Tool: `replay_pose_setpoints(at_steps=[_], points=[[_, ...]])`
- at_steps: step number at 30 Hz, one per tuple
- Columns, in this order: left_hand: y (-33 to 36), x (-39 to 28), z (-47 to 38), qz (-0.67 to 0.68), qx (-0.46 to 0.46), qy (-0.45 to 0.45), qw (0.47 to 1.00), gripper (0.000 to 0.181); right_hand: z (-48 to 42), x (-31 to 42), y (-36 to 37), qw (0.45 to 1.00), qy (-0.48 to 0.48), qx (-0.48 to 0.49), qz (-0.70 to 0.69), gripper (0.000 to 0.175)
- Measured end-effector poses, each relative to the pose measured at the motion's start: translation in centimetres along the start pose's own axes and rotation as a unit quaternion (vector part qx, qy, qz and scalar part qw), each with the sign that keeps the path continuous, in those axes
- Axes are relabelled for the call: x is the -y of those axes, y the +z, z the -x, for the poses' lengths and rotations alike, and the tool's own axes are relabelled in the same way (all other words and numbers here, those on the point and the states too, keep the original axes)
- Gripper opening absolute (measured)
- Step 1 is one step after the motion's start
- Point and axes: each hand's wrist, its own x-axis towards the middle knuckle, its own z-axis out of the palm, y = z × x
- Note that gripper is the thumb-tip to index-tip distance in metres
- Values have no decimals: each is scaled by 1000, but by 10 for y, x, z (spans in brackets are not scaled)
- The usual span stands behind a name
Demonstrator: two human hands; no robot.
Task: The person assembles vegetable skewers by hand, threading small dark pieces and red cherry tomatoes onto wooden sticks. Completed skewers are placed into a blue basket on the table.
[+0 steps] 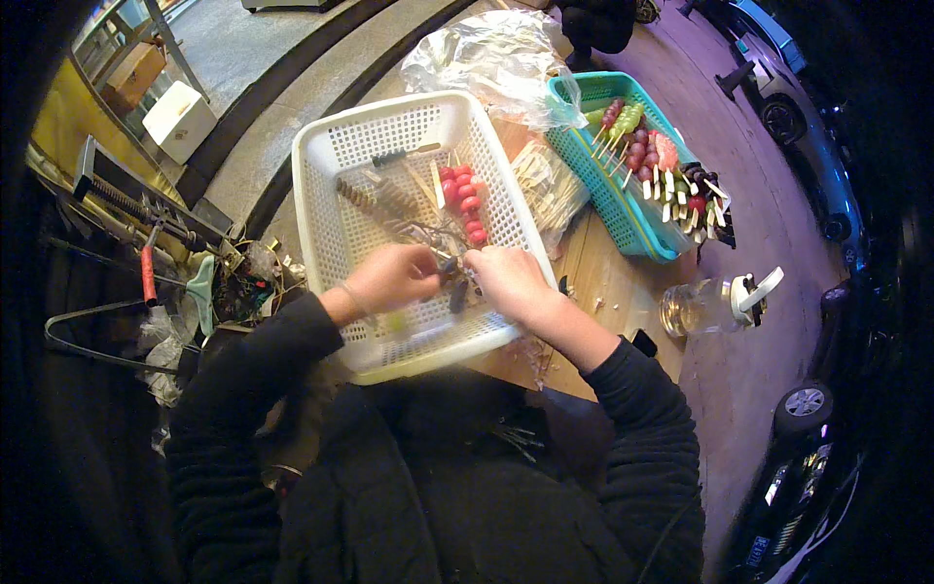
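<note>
A white perforated plastic basket [503, 212] stands before me on a wooden table. Over its near part, my left hand [398, 281] has its fingers curled close to my right hand [511, 281]. Small dark pieces show between the two hands, but what either one grips is too blurred and hidden to tell. Just beyond my right hand lie skewers of red fruit [467, 201] with flat wooden sticks. Brownish, ridged skewered pieces [357, 201] lie at the basket's left, and a dark skewer [390, 158] lies towards its far side.
A teal basket [613, 219] at the right holds several fruit skewers. Between the baskets lies a bag of wooden sticks [551, 186], with clear plastic sheeting [496, 58] behind. A lidded clear jug [700, 306] and a dark phone [643, 343] are at the right edge. A person [598, 25] crouches beyond.
</note>
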Motion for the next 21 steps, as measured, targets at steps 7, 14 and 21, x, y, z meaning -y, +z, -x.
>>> replay_pose_setpoints(at_steps=[7, 14, 21], points=[[-7, 8, 14, 437, 27, -156, 886, 15, -3, 5, -4, 995, -94, -8, 43, 12], [14, 1, 13, -15, -43, 33, 998, 33, 4, 9, -21, 991, -77, -12, -110, 11], [12, -11, 17, -78, -106, 63, 989, 30, 6, 12, -15, 964, -82, -22, -253, 13]])
